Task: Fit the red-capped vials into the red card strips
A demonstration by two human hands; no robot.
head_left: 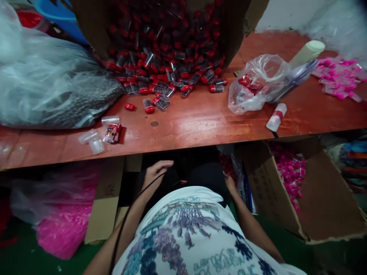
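Below the table edge, my left hand (157,172) lies over my dark-trousered lap, fingers stretched out and holding nothing visible. A thin black cord (143,189) runs along that wrist and forearm. My right hand (229,182) hangs at the right side of my lap, beside a clear bag of red pieces (228,162); its fingers are mostly hidden. On the table in front lie small clear red-capped containers (162,101) with dark contents, a loose red cap (130,107), clear empty tubes (96,142) and a small stack of red printed labels (112,133).
A tipped cardboard box (243,23) spills red-capped containers onto the red-brown table (197,122). A large bag of dark grey pieces (57,88) stands left, a small plastic bag (258,84) right. Below are a pink-filled bag (69,217) and an open carton (329,194).
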